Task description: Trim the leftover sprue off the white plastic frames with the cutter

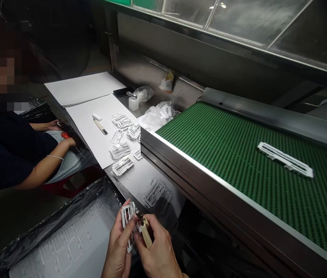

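— Left grip: wrapped round a white plastic frame, thumb across its face, fingers behind. Held upright, low and close in.
— And right grip?
— Closed on a tan-handled knife, tip laid against frame's right edge. Touching left grip at thumbs.
— Just beyond both grips?
— Loose pile of same white frames on grey tabletop. Farther ahead and left, more stacks on a white sheet, plus another knife and a small white bottle.
— Below left grip?
— Black-lined bin holding finished frames.
— Right of grips?
— Green conveyor belt, steel-edged, carrying a long white moulding, well apart.
— Far left?
— Co-worker in dark sleeve, hands busy at own spot.
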A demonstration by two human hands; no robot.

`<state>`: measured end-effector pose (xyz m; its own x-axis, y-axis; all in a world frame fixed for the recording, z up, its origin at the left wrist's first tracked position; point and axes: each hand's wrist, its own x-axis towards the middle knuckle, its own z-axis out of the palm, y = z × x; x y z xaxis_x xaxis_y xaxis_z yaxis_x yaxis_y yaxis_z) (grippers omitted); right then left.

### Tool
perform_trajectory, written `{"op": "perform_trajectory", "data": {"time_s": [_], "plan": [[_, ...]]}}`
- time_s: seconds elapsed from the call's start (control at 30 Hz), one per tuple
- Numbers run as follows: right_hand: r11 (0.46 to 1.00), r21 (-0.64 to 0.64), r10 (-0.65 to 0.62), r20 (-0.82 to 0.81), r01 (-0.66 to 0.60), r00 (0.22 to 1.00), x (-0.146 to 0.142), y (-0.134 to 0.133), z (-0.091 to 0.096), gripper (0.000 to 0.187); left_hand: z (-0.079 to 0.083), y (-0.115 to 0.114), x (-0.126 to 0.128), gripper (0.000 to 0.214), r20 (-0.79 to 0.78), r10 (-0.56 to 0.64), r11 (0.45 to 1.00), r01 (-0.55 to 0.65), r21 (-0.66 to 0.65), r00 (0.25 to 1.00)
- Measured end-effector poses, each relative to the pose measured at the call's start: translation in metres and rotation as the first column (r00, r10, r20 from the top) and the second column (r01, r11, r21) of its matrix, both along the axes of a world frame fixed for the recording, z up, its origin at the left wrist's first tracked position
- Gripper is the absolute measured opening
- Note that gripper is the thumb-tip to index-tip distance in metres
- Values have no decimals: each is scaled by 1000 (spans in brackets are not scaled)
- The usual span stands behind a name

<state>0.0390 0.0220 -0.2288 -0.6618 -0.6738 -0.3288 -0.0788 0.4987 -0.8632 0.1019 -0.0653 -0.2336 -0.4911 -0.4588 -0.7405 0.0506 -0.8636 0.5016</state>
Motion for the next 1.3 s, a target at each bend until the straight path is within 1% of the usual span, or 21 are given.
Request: {"op": "perform_trajectory", "data": {"time_s": [0.03, 0.1, 0.2, 0.23, 0.27, 0.37, 0.4, 0.47, 0.57, 0.67, 0.73, 0.8, 0.87, 0.93, 1.0, 1.03, 1.07, 1.1, 1.17, 1.23, 1.3], "plan": [[1000, 2, 30, 19, -30, 999, -1, 0, 4, 17, -1, 1, 0, 57, -3, -13, 1000, 13, -4, 1000], [999, -2, 38, 69, -37, 997, -6, -1, 9, 16, -3, 2, 2, 58, -7, -15, 1000, 15, -13, 1000], [998, 3, -64, 86, 64, 994, -18, -3, 16, 21, -5, 5, 7, 63, -5, -24, 999, 24, -41, 1000], [997, 6, -82, 75, 81, 994, -22, -4, 19, 23, -5, 6, 8, 64, -6, -34, 998, 33, -62, 999], [997, 0, -74, 62, 74, 995, -25, -6, 21, 23, -5, 8, 8, 63, -2, -39, 994, 39, -98, 999], [997, -63, 39, 17, -38, 999, -32, -9, 25, 13, -4, 15, 9, 55, 30, -21, 970, 28, -242, 999], [994, -81, 75, -3, -75, 997, -33, -9, 26, 10, -4, 17, 9, 54, 45, -22, 961, 33, -275, 999], [989, -97, 113, -19, -114, 993, -33, -5, 26, 12, -6, 22, 9, 52, 65, -49, 951, 67, -302, 997], [990, -89, 108, -9, -108, 994, -32, 10, 26, 13, -13, 34, 10, 49, 63, -120, 922, 134, -362, 991], [996, -59, 68, 23, -67, 997, -27, 36, 24, 8, -21, 51, 13, 44, 82, -169, 884, 188, -429, 982], [1000, -14, 9, 61, -8, 998, -20, 60, 18, 13, -24, 60, 16, 40, 113, -199, 855, 229, -465, 974], [994, 74, -89, 54, 85, 995, -12, 89, 9, 22, -27, 66, 21, 39, 129, -237, 840, 270, -471, 963], [968, 184, -173, -5, 171, 985, -6, 118, -1, 29, -29, 68, 26, 43, 114, -303, 855, 323, -406, 946], [935, 301, -192, -24, 190, 981, -4, 140, -6, 32, -31, 68, 33, 49, 51, -380, 885, 379, -268, 924], [913, 375, -176, 12, 159, 984, -8, 146, -2, 35, -34, 67, 38, 54, -48, -451, 889, 444, -111, 891], [918, 371, -162, 40, 136, 986, -11, 143, 4, 37, -35, 67, 40, 56, -101, -479, 878, 477, -40, 872], [935, 334, -148, 65, 118, 987, -14, 137, 11, 38, -36, 67, 42, 57, -151, -506, 857, 515, 24, 849], [961, 265, -112, 98, 82, 989, -18, 128, 18, 36, -37, 68, 44, 58, -191, -539, 826, 559, 75, 821], [993, 116, -4, 158, -14, 987, -22, 109, 30, 24, -39, 70, 45, 60, -238, -604, 754, 642, 138, 761], [995, 32, 87, 182, -94, 979, -23, 95, 37, 14, -39, 72, 44, 63, -255, -649, 698, 694, 176, 717], [992, 4, 127, 174, -130, 976, -21, 88, 38, 9, -39, 74, 43, 70, -248, -676, 665, 720, 199, 694]]}}
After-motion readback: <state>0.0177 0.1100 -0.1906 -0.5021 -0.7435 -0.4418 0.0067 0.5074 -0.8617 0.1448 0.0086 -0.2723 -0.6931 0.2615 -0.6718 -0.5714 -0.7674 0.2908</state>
